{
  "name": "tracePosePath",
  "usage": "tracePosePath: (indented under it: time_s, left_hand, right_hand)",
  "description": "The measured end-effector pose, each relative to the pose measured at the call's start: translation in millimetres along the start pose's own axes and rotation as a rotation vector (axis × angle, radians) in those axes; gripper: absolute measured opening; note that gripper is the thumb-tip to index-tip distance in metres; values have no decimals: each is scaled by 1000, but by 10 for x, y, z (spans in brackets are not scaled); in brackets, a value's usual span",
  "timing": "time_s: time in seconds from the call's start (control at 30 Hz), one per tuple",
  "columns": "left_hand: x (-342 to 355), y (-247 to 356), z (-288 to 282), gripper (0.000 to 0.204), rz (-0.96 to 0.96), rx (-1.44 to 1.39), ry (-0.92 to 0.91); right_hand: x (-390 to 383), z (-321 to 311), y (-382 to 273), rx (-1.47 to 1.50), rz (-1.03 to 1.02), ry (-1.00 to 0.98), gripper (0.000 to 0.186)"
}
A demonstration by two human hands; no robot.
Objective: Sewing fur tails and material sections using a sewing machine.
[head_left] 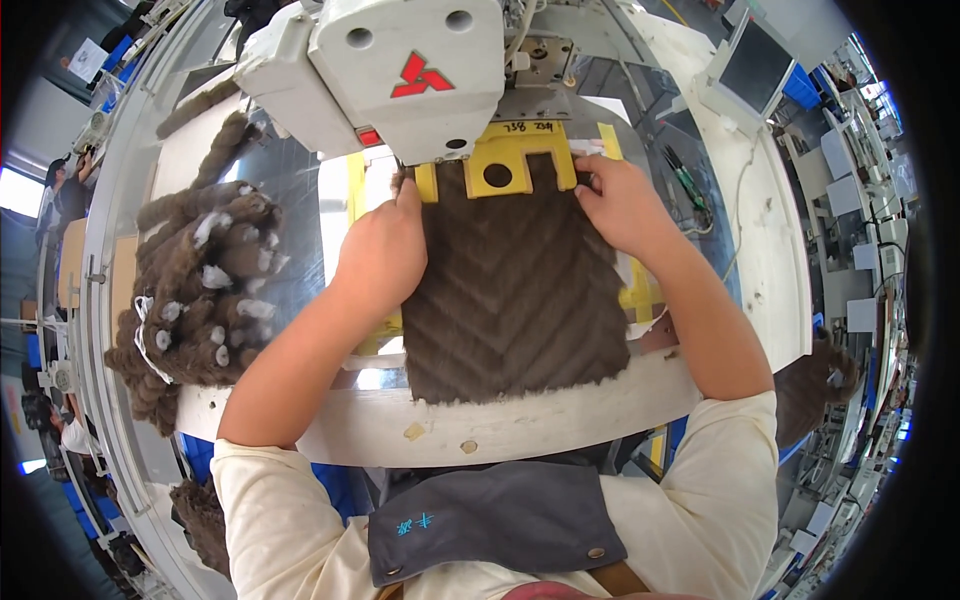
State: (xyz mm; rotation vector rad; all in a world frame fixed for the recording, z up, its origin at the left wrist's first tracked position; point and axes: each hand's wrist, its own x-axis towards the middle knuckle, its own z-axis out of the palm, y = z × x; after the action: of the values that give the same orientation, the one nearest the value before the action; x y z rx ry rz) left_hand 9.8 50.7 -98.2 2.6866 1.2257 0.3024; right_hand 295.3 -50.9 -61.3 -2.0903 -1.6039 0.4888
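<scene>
A brown plush fur panel (510,290) with chevron ridges lies flat on the white worktable, its frayed near edge toward me. Its far end sits under a yellow clamp plate (493,180) that has a round hole and a square notch. My left hand (385,250) is closed, thumb and fingers pinching the panel's far left edge beside the clamp. At the far right corner, my right hand (622,205) pinches the panel's edge with thumb and index finger, right against the clamp's side. Some fingertips are hidden.
The white sewing machine head (405,75) hangs over the clamp. A heap of rolled brown fur pieces (205,280), tied with white string, lies on the left. At the right are green-handled snips (690,185), a cable and a screen (752,62). The table's curved edge (500,430) is near me.
</scene>
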Motion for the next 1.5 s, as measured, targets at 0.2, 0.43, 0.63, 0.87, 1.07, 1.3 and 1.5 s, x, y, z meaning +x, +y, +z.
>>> tracePosePath:
  time_s: [0.2, 0.43, 0.63, 0.87, 1.07, 1.3, 1.5]
  left_hand:
    - [134, 122, -103, 37, -165, -42, -94]
    - [159, 81, -138, 40, -200, -40, -101]
    - [48, 53, -23, 35, -91, 72, -32]
    - [22, 49, -30, 32, -83, 80, -35]
    - [54, 30, -39, 31, -29, 62, -14]
    - [40, 58, -32, 32, -46, 70, 21]
    - [24, 30, -8, 25, 8, 89, 102]
  right_hand:
    - [71, 23, 56, -10, 56, -29, 38]
    - [68, 109, 132, -140, -104, 70, 46]
    - [-64, 104, 92, -199, -126, -39, 49]
    - [-66, 72, 111, -172, -133, -90, 49]
    - [7, 87, 116, -112, -113, -26, 49]
    - [-4, 88, 117, -114, -121, -35, 48]
    - [-80, 66, 28, -217, -152, -29, 45]
